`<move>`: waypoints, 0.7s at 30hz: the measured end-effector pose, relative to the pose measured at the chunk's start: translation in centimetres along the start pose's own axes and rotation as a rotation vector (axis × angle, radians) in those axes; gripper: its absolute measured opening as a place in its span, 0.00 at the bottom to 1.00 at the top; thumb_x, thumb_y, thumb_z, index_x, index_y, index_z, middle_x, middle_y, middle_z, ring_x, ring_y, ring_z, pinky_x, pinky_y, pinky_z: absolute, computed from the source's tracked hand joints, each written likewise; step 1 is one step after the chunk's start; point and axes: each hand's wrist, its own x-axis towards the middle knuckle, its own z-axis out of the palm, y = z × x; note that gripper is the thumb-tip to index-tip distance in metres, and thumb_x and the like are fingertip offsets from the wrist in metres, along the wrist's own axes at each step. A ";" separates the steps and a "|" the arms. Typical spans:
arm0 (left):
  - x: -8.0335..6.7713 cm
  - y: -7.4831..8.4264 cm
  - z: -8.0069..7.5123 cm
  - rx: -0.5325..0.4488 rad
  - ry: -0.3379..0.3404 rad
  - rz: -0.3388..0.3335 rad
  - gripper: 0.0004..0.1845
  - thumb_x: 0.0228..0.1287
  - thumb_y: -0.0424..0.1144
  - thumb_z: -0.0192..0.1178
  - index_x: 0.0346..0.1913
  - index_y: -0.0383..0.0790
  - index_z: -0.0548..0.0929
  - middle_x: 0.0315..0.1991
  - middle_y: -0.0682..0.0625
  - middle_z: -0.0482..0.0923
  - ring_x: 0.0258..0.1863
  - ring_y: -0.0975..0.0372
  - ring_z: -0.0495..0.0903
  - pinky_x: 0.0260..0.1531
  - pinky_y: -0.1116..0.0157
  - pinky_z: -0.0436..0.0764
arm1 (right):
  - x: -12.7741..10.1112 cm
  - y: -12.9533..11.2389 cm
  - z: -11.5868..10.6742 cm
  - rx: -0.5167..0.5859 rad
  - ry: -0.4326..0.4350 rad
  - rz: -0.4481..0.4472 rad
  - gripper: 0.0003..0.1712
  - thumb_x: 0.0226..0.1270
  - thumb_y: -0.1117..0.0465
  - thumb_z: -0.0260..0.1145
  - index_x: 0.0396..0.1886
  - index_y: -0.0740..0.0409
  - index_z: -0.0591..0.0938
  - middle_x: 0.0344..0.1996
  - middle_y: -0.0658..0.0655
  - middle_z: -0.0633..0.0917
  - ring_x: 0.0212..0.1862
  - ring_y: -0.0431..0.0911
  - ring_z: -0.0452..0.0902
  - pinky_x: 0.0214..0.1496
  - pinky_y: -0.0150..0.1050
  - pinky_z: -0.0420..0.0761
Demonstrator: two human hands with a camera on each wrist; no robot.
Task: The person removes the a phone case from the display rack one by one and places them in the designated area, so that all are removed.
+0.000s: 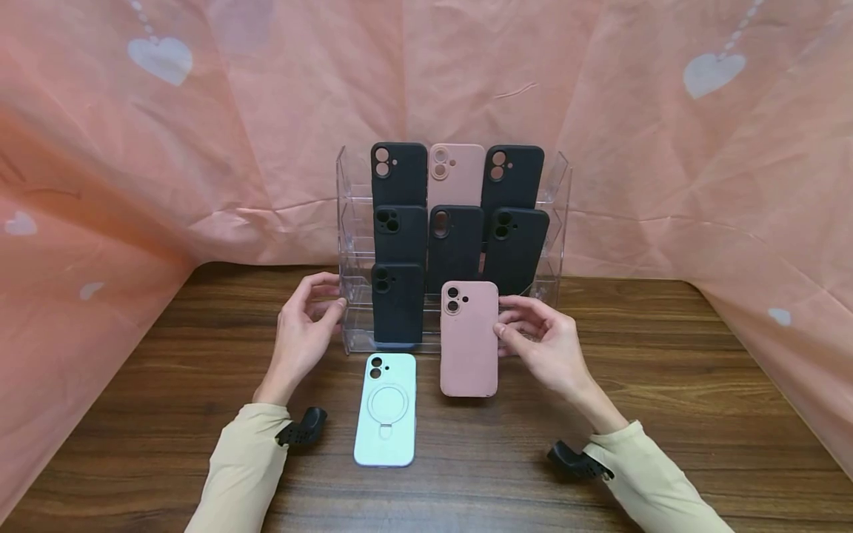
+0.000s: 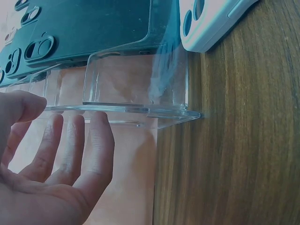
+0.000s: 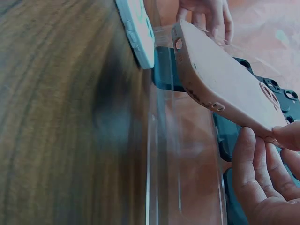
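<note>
Head view: right hand [image 1: 546, 337] has its fingers pinching the pink case [image 1: 469, 340] by the right edge, near side of the clear rack [image 1: 343, 222]; left hand [image 1: 308, 322] pinches the rack's left side. Lopsided hold imo, could twist and clip the black case [image 1: 398, 307].

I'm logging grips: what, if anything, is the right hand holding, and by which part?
The right hand pinches the front pink phone case between thumb and fingers, at the long edge nearest that hand.

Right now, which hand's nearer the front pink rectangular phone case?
Right: the right hand pinches the pink case; the left hand is farther left, at the clear plastic stand.
</note>
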 end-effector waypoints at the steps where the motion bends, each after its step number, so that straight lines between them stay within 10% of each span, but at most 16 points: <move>1: 0.0 0.0 0.0 0.000 0.000 0.002 0.19 0.71 0.31 0.61 0.62 0.45 0.78 0.53 0.41 0.81 0.49 0.49 0.87 0.33 0.68 0.89 | -0.1 0.1 0.1 0.001 -0.012 0.006 0.24 0.63 0.77 0.69 0.59 0.71 0.78 0.35 0.48 0.86 0.33 0.38 0.87 0.34 0.45 0.91; 21: -0.1 0.2 0.0 0.016 -0.007 0.002 0.19 0.71 0.31 0.61 0.63 0.45 0.77 0.54 0.41 0.81 0.49 0.48 0.87 0.35 0.62 0.90 | -1.3 0.8 0.3 -0.006 -0.213 0.090 0.31 0.64 0.76 0.68 0.66 0.61 0.74 0.39 0.66 0.82 0.34 0.39 0.85 0.31 0.51 0.90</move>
